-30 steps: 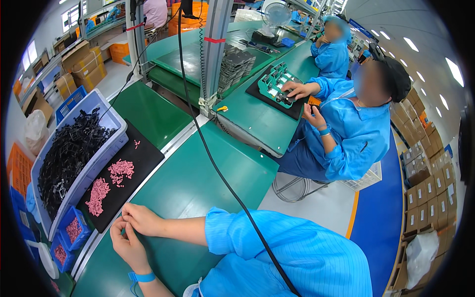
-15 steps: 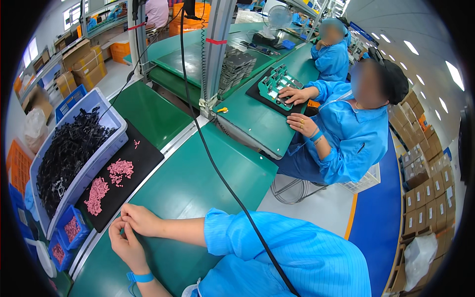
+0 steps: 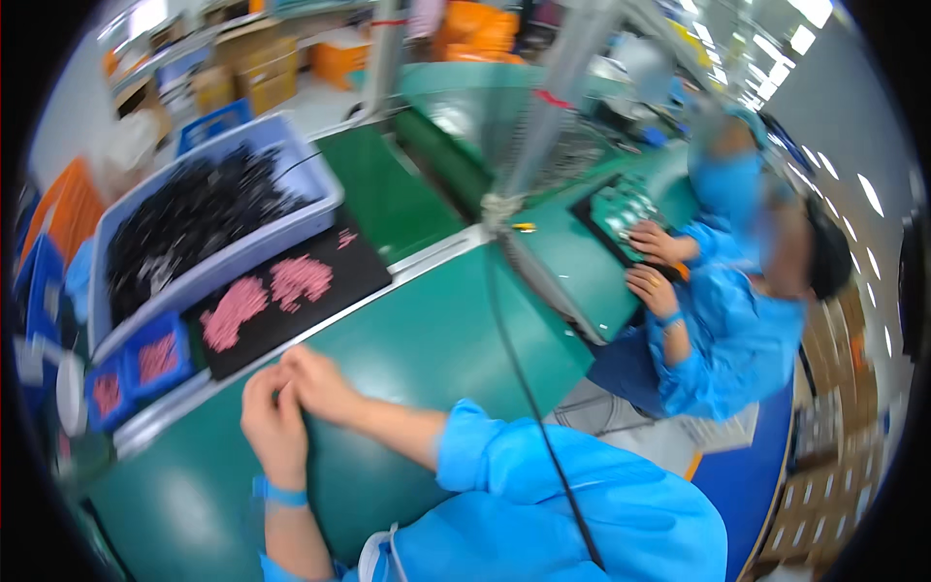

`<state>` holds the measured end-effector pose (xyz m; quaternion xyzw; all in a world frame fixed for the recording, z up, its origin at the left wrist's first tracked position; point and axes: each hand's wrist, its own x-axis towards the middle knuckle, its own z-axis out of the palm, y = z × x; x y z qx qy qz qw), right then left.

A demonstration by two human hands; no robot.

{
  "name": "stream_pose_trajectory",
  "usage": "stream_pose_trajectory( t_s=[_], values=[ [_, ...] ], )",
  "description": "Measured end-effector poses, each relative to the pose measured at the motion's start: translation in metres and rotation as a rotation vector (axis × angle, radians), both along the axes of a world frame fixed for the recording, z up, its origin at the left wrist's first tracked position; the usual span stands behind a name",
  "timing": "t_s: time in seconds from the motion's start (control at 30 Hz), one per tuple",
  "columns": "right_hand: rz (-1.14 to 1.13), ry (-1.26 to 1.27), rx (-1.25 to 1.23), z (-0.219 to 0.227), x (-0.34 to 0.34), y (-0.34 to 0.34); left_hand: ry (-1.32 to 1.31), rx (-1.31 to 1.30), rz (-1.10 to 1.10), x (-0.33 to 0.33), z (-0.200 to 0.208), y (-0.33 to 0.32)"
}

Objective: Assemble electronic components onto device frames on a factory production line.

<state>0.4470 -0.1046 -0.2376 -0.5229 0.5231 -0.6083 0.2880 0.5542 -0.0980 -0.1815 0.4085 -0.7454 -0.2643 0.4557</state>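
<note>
My left hand, with a blue band at its wrist, is closed, its fingertips pressed together against my right hand. The right hand's fingers are also pinched. Whatever lies between them is too small or hidden to make out. Both hands are over the green bench, just in front of a black mat. Two heaps of small pink parts lie on the mat, a left heap and a right heap. A few more pink pieces sit near its far corner.
Behind the mat stands a pale blue bin of black plastic parts. Two small blue trays hold pink parts at its left. A dark cable hangs across the bench. At right a co-worker handles a green fixture.
My view has turned, so the bench and bin appear shifted to the right and the picture is blurred. My hands stay pressed together in much the same pose.
</note>
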Motion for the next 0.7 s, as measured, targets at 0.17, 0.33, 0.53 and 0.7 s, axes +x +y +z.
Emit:
stream_pose_trajectory(
  t_s=[0.17,0.33,0.53,0.7],
  values=[
    [0.077,0.023,0.161,0.009,-0.016,0.01,0.068,-0.002,0.009,-0.005,-0.008,-0.002],
    [0.199,-0.032,0.066,-0.007,-0.027,0.01,0.142,-0.025,0.014,-0.006,-0.014,0.003],
    [0.214,0.013,0.097,-0.005,-0.03,0.012,0.136,0.063,0.084,-0.008,-0.019,0.008],
    [0.15,0.087,0.031,0.005,-0.03,0.011,0.215,0.065,0.096,-0.005,-0.007,0.004]
  ],
)
